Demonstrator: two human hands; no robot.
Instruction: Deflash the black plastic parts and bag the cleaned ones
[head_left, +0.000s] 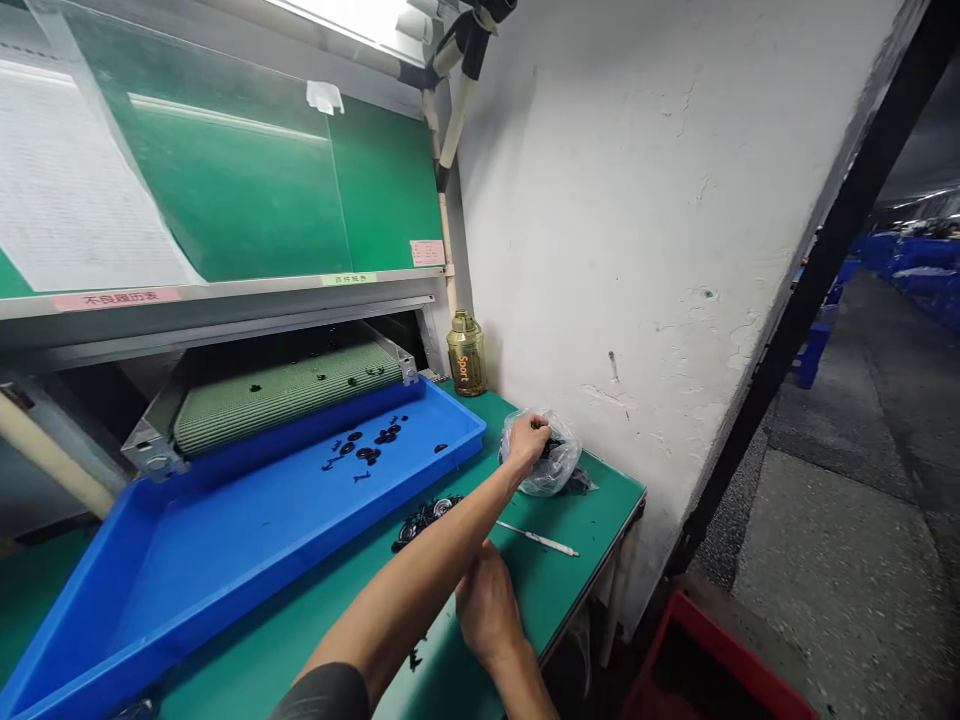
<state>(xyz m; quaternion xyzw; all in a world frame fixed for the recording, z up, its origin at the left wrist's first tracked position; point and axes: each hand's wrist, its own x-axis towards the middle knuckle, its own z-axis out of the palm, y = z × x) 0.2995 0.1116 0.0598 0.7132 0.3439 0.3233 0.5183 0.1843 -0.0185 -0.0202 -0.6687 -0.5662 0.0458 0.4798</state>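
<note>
My left hand reaches across to a clear plastic bag that holds black parts. Its fingers are pinched together at the mouth of the bag; what they hold is too small to make out. Below the left forearm, my right hand is curled closed low over the green table. The forearm partly covers its fingers, so anything in them is hidden. A pile of black plastic parts lies just beyond the left forearm. A white pen-like stick rests between the right hand and the bag.
A blue tray with scattered black parts stands under the end of a green conveyor belt. An olive bottle is at the back corner by the white wall. A red crate sits on the floor at right.
</note>
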